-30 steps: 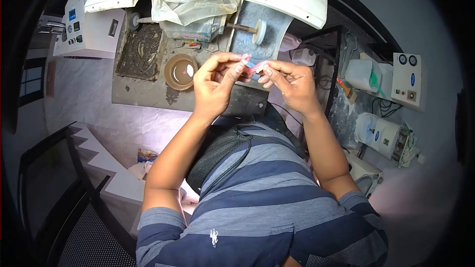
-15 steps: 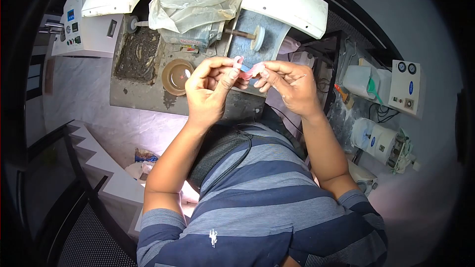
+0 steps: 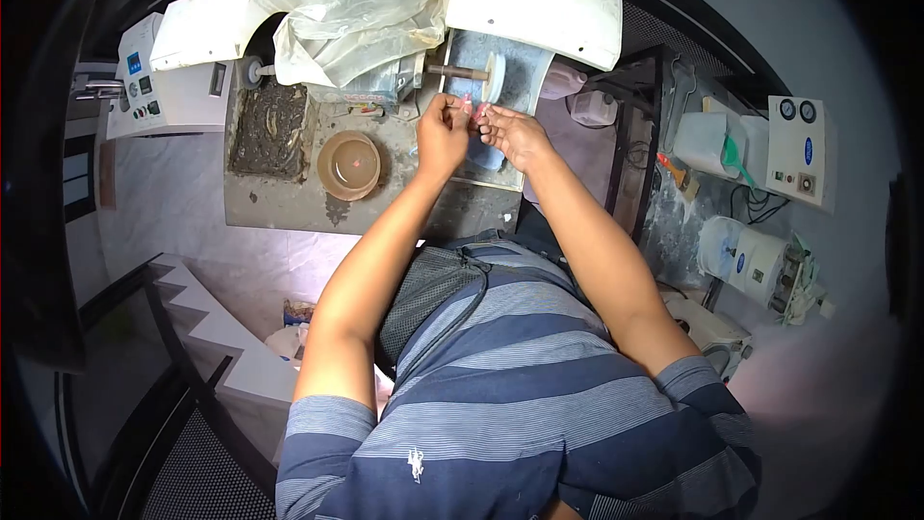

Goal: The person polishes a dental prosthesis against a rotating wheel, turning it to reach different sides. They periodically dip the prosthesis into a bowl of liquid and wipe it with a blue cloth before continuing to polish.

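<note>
Between both hands is a small pink denture [image 3: 476, 115], mostly covered by my fingers. My left hand [image 3: 445, 142] pinches it from the left side, fingers curled. From the right, my right hand [image 3: 516, 138] grips it with thumb and fingertips. Just beyond the fingertips stands a white polishing wheel [image 3: 495, 78] on a brown spindle [image 3: 454, 71]. The denture is close to the wheel's lower edge in this view. Under the wheel and hands lies a blue-lined tray [image 3: 478, 45].
A brown bowl [image 3: 323, 156] of water with a small pink piece sits left of my hands. Beside it is a trough of dark wet grit [image 3: 269, 127]. Clear plastic [image 3: 361, 14] covers the machine's middle, between white hoods [image 3: 534, 2]. Machines and containers stand on the right.
Both hands have moved forward with the denture, from above the bench's front toward the polishing wheel. The arms are stretched out further, and the view has shifted slightly.
</note>
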A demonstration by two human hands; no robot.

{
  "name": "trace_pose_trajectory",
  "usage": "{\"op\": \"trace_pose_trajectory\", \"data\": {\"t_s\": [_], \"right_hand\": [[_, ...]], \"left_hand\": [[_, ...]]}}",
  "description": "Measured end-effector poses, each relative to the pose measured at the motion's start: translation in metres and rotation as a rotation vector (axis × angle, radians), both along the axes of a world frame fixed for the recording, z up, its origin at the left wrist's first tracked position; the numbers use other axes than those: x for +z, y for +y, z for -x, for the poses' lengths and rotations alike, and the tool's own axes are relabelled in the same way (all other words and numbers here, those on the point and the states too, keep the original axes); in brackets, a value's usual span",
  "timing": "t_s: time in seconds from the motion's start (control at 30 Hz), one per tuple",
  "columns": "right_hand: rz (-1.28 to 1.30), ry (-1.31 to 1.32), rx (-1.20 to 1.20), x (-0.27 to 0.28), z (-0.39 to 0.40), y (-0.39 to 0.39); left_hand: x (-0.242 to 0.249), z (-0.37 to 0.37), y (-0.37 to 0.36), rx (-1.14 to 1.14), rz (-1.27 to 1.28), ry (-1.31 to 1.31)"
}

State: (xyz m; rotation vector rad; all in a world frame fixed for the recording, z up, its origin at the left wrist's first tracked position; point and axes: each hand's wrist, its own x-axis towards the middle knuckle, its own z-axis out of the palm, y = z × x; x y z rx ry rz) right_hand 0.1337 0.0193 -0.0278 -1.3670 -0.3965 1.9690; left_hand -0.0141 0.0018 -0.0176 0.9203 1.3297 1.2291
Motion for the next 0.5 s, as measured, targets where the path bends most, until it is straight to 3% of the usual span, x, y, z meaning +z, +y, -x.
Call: {"op": "trace_pose_trajectory", "data": {"t_s": [0.13, 0.27, 0.33, 0.37, 0.43, 0.5], "right_hand": [[0.030, 0.033, -0.033, -0.009, -0.004, 0.004], [0.041, -0.002, -0.040, -0.010, -0.003, 0.011], [0.058, -0.036, -0.054, -0.011, -0.005, 0.015], [0.043, -0.038, -0.044, -0.012, -0.008, 0.017], [0.029, -0.040, -0.031, -0.009, -0.010, 0.019], [0.014, -0.116, -0.068, -0.005, -0.015, 0.022]], "left_hand": [[0.001, -0.004, 0.006, -0.027, -0.013, 0.242], [-0.014, -0.008, 0.017, -0.029, 0.054, 0.268], [-0.013, -0.012, 0.021, 0.062, 0.172, -0.110], [-0.012, -0.014, 0.021, 0.063, 0.175, -0.108], [-0.004, -0.015, 0.022, 0.107, 0.286, -0.384], [-0.002, -0.018, 0.024, 0.105, 0.300, -0.414]]}}
